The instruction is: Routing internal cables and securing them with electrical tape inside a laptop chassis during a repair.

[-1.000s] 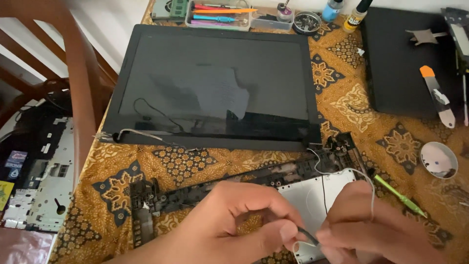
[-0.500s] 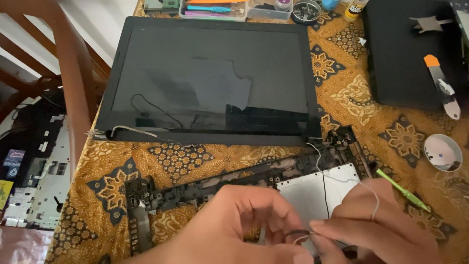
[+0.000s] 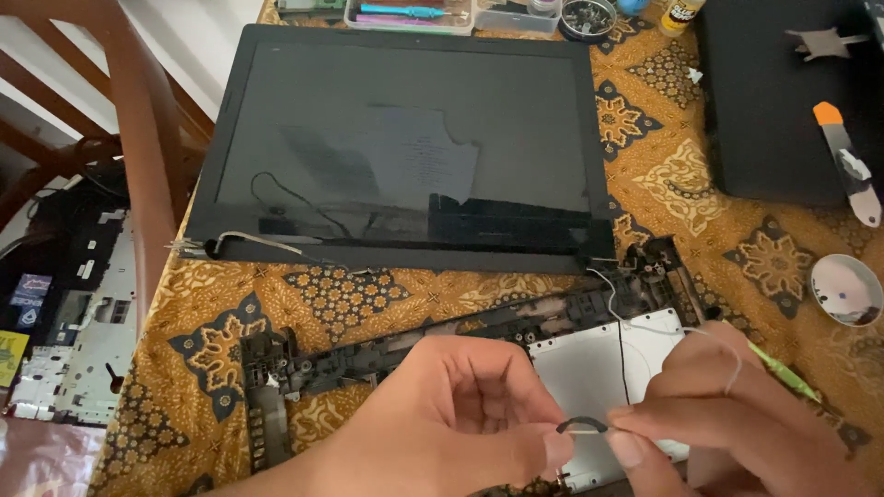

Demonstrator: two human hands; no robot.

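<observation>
My left hand [image 3: 451, 419] and my right hand [image 3: 737, 419] meet at the bottom of the view and pinch a thin black cable loop [image 3: 582, 424] between their fingertips. A thin white wire [image 3: 727, 354] runs over my right hand's knuckles. Both hands hover over a black laptop frame [image 3: 368, 354] with a pale silver plate [image 3: 599, 368] set in it. Beyond the frame lies a detached black laptop screen [image 3: 405, 147], flat on the patterned cloth, with a thin black wire lying on its glass.
The orange patterned tablecloth [image 3: 663, 175] covers the table. A black laptop cover [image 3: 783, 101] with an orange-tipped pry tool [image 3: 847, 161] lies at the right, a round silver dish [image 3: 845, 290] below it. A tool tray [image 3: 410, 13] sits at the back. A wooden chair [image 3: 138, 156] and circuit board [image 3: 74, 322] stand left.
The view has shifted slightly, so the screen sits higher in the frame. My fingertips have come closer together and the black cable loop now stands between them.
</observation>
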